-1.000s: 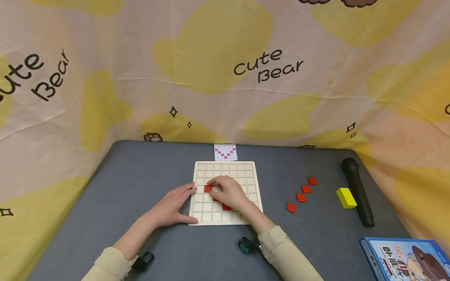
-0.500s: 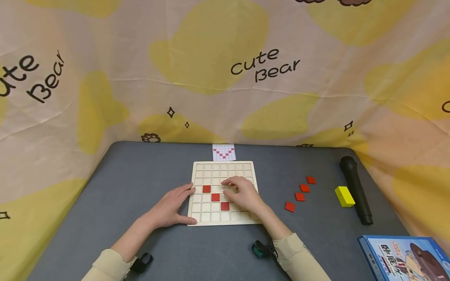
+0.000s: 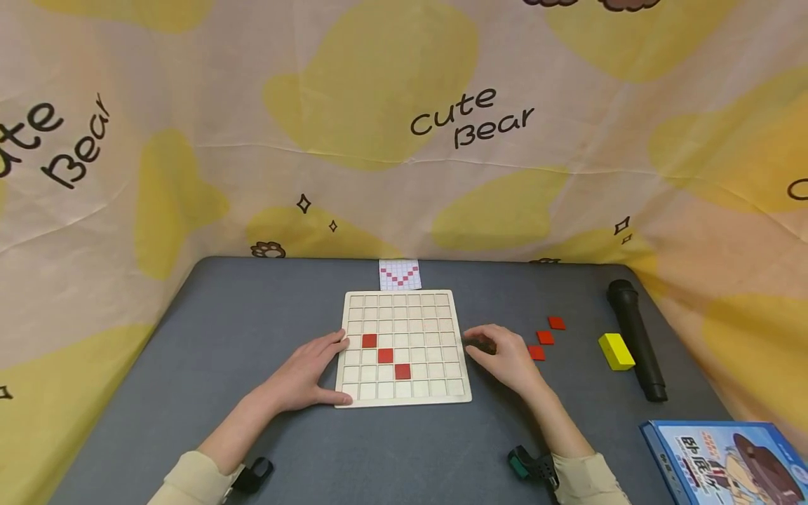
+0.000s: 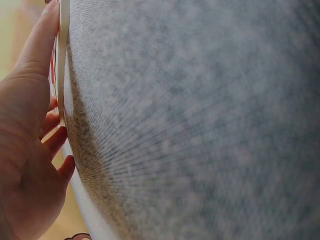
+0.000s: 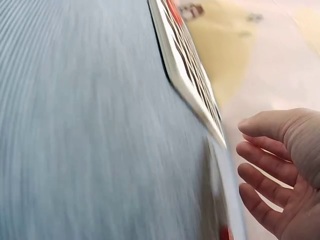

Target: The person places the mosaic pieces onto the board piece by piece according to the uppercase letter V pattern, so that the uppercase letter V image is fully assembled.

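A pale square grid board (image 3: 437,387) lies on the dark table, with three red square tiles (image 3: 385,355) set in its cells on a descending diagonal. My left hand (image 3: 303,375) rests at the board's left side, thumb at the near corner and fingers along the edge; the left wrist view shows the thumb (image 4: 37,45) against the rim. Just right of the board is my right hand (image 3: 505,358), its fingers loosely bent and apart from the thumb. The right wrist view shows nothing between those fingers (image 5: 265,185). Beyond that hand lie loose red tiles (image 3: 546,338), the nearest partly covered by it.
A small card (image 3: 400,275) with a V pattern of red squares lies behind the board. To the right are a yellow block (image 3: 616,352), a black microphone (image 3: 637,340) and a blue box (image 3: 719,459). A patterned cloth (image 3: 353,105) hangs behind the table.
My right hand has moved from over the board to its right side, uncovering the three placed tiles and hiding the nearest loose one. The left hand stays at the board's edge.
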Motion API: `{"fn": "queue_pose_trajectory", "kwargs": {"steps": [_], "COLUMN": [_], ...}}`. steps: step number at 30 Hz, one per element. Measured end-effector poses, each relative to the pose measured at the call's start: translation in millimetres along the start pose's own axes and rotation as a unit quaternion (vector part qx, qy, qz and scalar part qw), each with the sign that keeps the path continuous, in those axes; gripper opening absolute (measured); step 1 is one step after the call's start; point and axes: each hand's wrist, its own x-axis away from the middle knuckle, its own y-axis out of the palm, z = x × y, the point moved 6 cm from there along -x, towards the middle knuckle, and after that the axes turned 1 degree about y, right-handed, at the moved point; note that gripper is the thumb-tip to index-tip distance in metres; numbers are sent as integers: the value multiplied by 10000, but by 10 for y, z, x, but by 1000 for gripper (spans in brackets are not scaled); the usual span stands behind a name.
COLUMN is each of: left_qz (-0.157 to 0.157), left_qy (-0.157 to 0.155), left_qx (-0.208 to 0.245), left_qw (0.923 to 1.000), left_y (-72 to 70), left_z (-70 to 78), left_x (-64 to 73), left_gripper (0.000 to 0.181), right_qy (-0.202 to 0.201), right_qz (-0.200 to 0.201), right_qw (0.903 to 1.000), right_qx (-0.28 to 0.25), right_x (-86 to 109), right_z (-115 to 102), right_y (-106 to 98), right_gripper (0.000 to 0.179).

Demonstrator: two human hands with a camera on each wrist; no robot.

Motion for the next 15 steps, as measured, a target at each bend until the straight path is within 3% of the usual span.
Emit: {"fn": "queue_pose_trajectory", "kwargs": {"steps": [6,15], "left_qz": [15,-5], "left_qy": [-15,20], "left_qx": [16,-36], "left_qw": [10000,10000], "left_y": [0,15], "left_z": [-7,-19], "left_x": [11,-2], "left_gripper": [102,103], "right_qy": [234,468], "right_qz": [389,289], "right_qw": [9986,9967], "right_qx": [276,601], "right_x": [172,399], "right_z": [327,584], "right_y": [-374,-642], "right_gripper": [22,31]}}
